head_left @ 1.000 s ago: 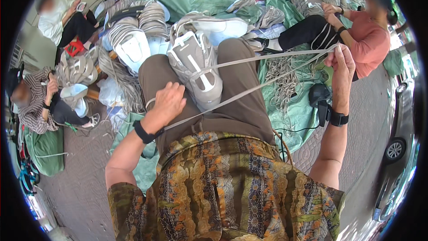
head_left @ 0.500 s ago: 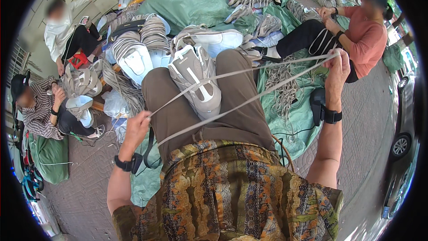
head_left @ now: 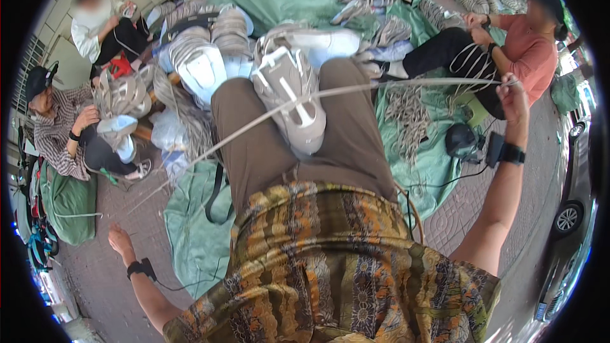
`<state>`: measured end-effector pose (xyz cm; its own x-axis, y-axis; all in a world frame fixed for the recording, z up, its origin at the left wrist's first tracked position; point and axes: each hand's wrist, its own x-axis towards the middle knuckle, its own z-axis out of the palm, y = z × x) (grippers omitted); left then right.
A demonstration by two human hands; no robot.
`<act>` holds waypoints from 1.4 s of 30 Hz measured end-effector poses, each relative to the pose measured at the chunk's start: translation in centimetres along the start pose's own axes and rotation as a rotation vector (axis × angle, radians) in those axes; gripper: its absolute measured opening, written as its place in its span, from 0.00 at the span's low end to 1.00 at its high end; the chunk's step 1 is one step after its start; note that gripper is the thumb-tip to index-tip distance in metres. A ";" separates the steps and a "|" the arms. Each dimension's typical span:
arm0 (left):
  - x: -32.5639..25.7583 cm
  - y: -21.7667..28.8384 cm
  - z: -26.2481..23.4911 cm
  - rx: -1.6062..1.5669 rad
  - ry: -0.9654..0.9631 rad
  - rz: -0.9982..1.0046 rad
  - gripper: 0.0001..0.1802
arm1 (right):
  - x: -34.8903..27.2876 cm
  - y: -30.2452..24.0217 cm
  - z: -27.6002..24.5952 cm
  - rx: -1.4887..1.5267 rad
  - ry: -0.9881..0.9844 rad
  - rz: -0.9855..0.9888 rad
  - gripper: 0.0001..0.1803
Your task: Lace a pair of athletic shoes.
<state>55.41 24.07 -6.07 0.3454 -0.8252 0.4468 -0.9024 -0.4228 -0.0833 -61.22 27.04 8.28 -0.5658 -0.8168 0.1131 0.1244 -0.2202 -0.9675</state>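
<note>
A grey-and-white shoe (head_left: pixel 289 89) sits upright between the person's brown-trousered thighs (head_left: pixel 251 146), ahead of the lap, with its toe toward the body and its opening away, so that its long axis runs nearly in line with the legs, tipped a little to the left at the far end. The hands are spread wide on either side, both well apart from the shoe: the right hand (head_left: pixel 513 97) is straight out to its right, at about its level, while the left hand (head_left: pixel 121 242) is out to the left and closer to the body, over the pavement (head_left: pixel 121 198); neither is plainly the nearer one. A pale grey lace (head_left: pixel 356 87) crosses the shoe at a slant, from the right hand down toward the left. The right hand's fingertips are pinched together on the lace, beyond a heap of loose laces (head_left: pixel 406 124) on a green sheet (head_left: pixel 426 187). The left hand has its fingers partly curled, but whether they grip anything cannot be told: the lace thins into a blur just before reaching them. Also hard to make out is whether the lace is doubled near the right hand, and where it passes into the shoe. The sole and the side walls between the thighs are hidden, and the shoe's far end merges with pale footwear (head_left: pixel 333 44) behind it.
</note>
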 end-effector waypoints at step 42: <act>-6.2 49.6 -11.5 -0.621 0.062 0.958 0.19 | -10.4 20.8 35.9 -1.667 -0.717 -0.965 0.08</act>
<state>5.57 12.54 -2.79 -0.5509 -0.6817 0.4815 -0.7657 0.6423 0.0332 -23.51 11.77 -4.88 0.4244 -0.8694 0.2531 -0.8949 -0.3602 0.2634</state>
